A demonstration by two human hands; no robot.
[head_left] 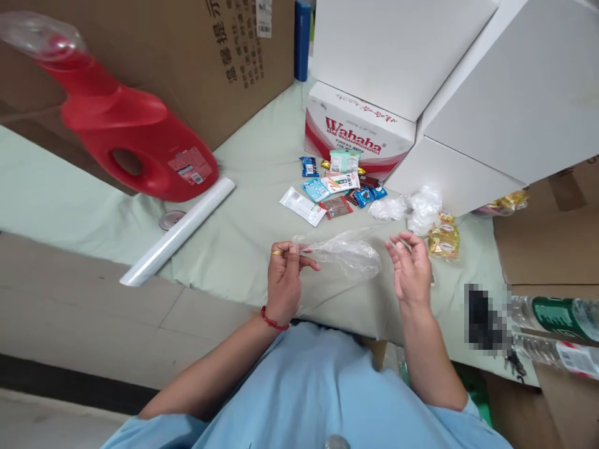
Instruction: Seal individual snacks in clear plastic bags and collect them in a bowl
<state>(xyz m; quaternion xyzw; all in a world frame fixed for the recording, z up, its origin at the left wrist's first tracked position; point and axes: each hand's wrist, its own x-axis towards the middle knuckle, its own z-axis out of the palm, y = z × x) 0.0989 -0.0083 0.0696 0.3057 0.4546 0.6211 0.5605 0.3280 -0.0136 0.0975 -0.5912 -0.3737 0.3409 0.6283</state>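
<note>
A clear thin plastic bag [353,251] stretches sideways above the cloth, its left end pinched between the fingers and thumb of my left hand [285,274]. A gold ring and a red cord bracelet are on that hand. To the right of the bag, my right hand [412,268] is raised with palm inward and fingers loosely apart, holding nothing that I can see. Just beyond the bag lies a pile of small wrapped snacks, among them a white packet [303,206], a brown packet [337,207] and a blue one [369,196]. Crumpled clear plastic [423,209] sits near my right fingertips.
Yellow snack packs [444,240] lie right of my right hand. A white Wahaha carton [358,131] stands behind the snacks. At left are a red jug [140,137] and a white roll [180,231]. Plastic bottles [556,315] lie at far right by a blurred dark patch.
</note>
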